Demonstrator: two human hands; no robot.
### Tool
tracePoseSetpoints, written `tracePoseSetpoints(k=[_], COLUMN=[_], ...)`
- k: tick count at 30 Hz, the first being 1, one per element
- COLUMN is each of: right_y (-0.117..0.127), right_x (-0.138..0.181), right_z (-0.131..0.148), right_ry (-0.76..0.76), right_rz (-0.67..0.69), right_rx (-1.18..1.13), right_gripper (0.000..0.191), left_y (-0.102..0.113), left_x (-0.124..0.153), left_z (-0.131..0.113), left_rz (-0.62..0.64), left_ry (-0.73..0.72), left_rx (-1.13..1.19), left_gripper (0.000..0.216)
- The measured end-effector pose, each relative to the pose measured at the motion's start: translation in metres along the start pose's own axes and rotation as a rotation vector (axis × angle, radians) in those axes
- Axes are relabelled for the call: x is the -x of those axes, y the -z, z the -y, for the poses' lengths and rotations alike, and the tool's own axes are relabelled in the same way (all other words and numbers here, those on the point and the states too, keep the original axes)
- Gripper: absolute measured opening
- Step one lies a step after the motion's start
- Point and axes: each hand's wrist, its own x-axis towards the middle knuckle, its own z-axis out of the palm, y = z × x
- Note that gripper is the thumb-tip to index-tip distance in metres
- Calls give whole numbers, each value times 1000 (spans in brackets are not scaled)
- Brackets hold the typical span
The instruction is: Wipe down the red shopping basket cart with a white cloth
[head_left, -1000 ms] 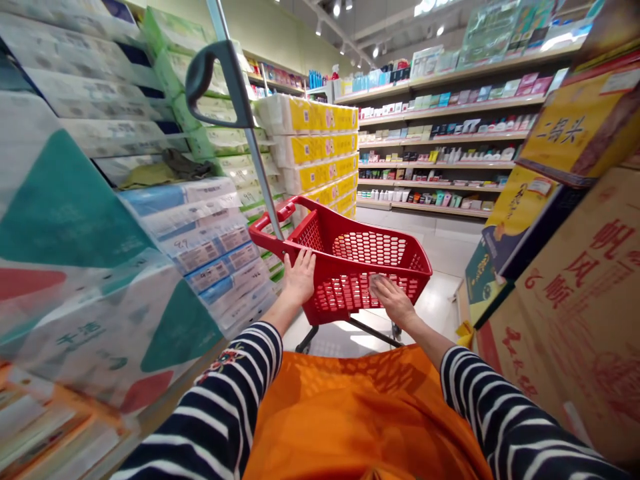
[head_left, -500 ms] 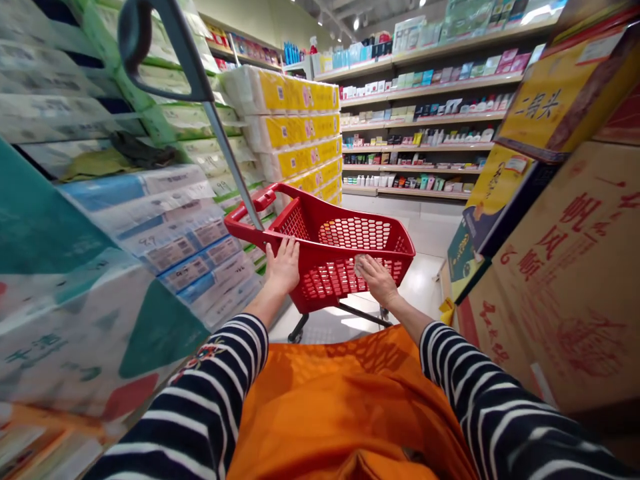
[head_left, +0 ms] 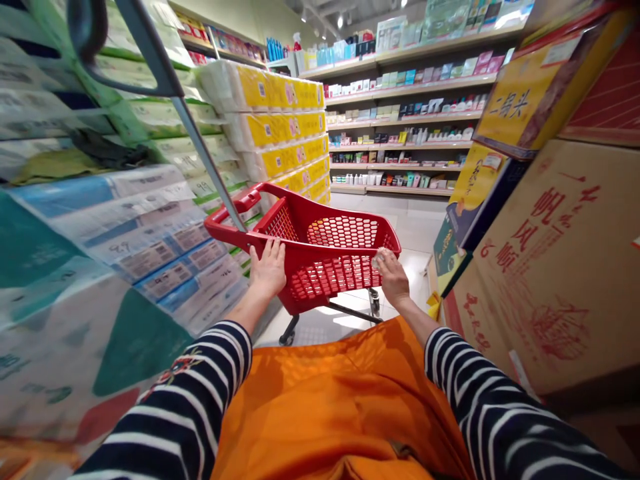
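Observation:
A red plastic wheeled basket (head_left: 330, 275) stands in the aisle just in front of me, with nothing visible inside it. Its long grey pull handle (head_left: 150, 57) rises to the upper left. My left hand (head_left: 267, 268) lies flat against the basket's near left rim, fingers stretched upward. My right hand (head_left: 393, 279) is at the near right corner of the rim, fingers closed on a small white cloth (head_left: 380, 256) pressed to the plastic. I wear striped sleeves and an orange apron (head_left: 345, 400).
Stacked packs of tissue paper (head_left: 150, 227) crowd the left side, with yellow packs (head_left: 285, 127) further on. Large cardboard boxes (head_left: 550, 260) line the right. Shelves of bottles and boxes (head_left: 400, 100) close the far end. The pale floor (head_left: 415, 223) runs ahead beyond the basket.
My right hand has slid with the cloth from the middle of the basket's near wall up to its right corner. The left hand has stayed on the left rim.

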Motion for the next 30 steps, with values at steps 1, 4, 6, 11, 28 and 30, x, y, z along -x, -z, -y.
tracePoseSetpoints(k=[1,4,6,11,28,30], right_y=[-3,-11,-10,4,-4,-11], right_x=[13,44,48,-1,-48,-53], right_z=[1,6,8,-2,28,35], right_ry=[-3,-6,-28,-124,-34,-13], right_rz=[30,106,107,-46,-78,-68], right_rx=[-5,-32,-38,-23,-176,-188], right_gripper=[43,47,47,45,44,44], left_y=[0,-1,-3,-5,-5,-6], left_x=[0,1,1,2,6,7], left_z=[0,1,2,0,3,2], left_rz=[-1,-9,-16,-28,-39,-24], left_ry=[-2,-9,-14,-3,28,29], left_rx=[-3,-13,-13,1,34,31], left_gripper=[71,71,71,71,70,69])
